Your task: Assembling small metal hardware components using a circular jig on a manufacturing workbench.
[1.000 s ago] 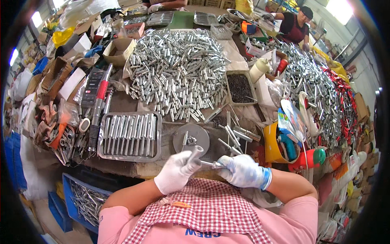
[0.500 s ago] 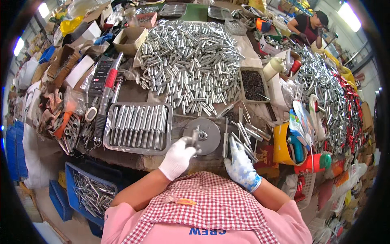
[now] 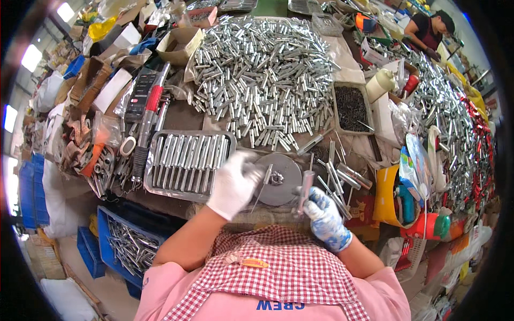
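1. Right hand [image 3: 326, 216], white glove with blue patches: thumb and fingers pinching a metal tube [image 3: 305, 187]. Tube near upright, slightly blurred, just right of the grey disc [image 3: 286, 192], over the front of the bench [image 3: 184, 116].
2. Left hand [image 3: 233, 187], white glove: between the tray [image 3: 171, 191] and the disc, overlapping the tray's right edge in view. Fingers motion-blurred; can't tell if they grip anything.
3. Small metal piece [image 3: 268, 174] with a thin shaft at the left fingertips, in front of the disc. Can't tell if it's held or standing free.
4. Tray: silver, left of the disc, row of metal tubes lying side by side, lengthwise away from the person.
5. Loose tubes [image 3: 334, 182] scattered on the bench, beyond and right of the right hand.
6. Big tube pile [image 3: 262, 80] on the bench, beyond tray and disc.
7. Box [image 3: 355, 131] of small dark pieces right of the pile. Yellow container [image 3: 384, 195] with a turquoise bottle [image 3: 404, 199] further right of the right hand.
8. Blue crate [image 3: 105, 235] of metal parts below the bench, lower left.
9. Co-worker [image 3: 428, 32] at upper right, beyond a second metal pile [image 3: 439, 107].
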The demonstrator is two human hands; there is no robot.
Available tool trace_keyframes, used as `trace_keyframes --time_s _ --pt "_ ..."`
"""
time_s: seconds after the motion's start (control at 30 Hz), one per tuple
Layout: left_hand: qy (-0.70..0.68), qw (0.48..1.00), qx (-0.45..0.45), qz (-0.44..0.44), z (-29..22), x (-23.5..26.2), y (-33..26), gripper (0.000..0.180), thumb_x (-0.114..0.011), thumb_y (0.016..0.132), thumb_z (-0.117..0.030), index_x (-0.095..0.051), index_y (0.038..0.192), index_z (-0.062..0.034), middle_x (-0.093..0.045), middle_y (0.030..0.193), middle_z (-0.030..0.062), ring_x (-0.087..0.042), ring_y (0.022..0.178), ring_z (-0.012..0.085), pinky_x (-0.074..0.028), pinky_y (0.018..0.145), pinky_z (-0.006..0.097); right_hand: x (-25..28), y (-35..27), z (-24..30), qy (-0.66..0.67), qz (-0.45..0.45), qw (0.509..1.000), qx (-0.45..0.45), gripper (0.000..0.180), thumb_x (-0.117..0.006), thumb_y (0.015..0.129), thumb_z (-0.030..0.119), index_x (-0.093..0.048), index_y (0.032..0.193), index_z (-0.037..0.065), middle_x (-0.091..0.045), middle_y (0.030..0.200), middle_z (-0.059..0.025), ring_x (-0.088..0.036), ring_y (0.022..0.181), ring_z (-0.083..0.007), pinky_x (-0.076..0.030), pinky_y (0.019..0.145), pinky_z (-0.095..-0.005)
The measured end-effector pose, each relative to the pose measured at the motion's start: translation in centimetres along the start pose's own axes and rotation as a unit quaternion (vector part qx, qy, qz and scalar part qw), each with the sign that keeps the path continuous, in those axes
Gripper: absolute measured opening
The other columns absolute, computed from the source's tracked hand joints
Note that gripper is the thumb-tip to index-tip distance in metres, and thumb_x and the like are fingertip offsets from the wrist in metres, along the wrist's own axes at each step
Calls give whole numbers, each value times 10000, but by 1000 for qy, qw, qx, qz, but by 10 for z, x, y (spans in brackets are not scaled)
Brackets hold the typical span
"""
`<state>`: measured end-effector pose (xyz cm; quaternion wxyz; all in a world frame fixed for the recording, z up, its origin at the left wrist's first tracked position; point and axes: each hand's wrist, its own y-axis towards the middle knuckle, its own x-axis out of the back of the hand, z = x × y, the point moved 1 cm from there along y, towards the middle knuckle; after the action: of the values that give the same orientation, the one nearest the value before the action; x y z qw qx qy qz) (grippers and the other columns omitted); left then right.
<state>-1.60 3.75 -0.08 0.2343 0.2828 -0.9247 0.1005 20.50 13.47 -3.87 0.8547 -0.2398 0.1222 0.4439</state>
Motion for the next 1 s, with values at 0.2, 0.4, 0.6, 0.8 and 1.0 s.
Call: trace_keyframes --time_s 0.2,0.4,0.6,0.8,1.0 --pt "215 964 100 120 -3 -19 13 506 -739 772 -313 -576 1153 -23 -689 920 168 -678 862 311 -529 808 406 8 3 18 50 9 999 4 403 -603 934 152 -522 1296 -6 -632 1130 -73 -620 995 -169 -497 900 -334" --pt "302 934 93 169 -2 -39 25 420 -741 766 -292 -569 1033 -17 -672 913 218 -657 909 384 -509 840 447 10 5 10 101 3 995 -27 489 -554 938 98 -438 1400 -12 -622 1189 -82 -616 1059 -194 -495 933 -350" --pt "299 934 67 183 6 -29 33 340 -709 776 -234 -595 1001 -6 -672 929 229 -651 928 385 -506 857 446 3 7 19 61 31 996 -50 582 -693 863 113 -450 1378 -4 -613 1202 -91 -639 1068 -251 -533 890 -388" --pt "18 984 -35 172 -4 6 25 567 -631 855 -84 -448 1384 8 -674 900 115 -632 836 170 -492 768 300 6 13 12 67 78 993 -58 535 -669 907 197 -479 1373 15 -634 1132 -42 -606 986 -126 -466 887 -274" --pt "-259 955 -35 139 -12 25 11 681 -558 926 8 -244 1522 -89 -632 923 79 -584 845 135 -464 806 265 -8 13 26 3 175 979 -100 580 -671 921 273 -460 1392 9 -637 1122 -46 -602 1040 -146 -452 959 -302"
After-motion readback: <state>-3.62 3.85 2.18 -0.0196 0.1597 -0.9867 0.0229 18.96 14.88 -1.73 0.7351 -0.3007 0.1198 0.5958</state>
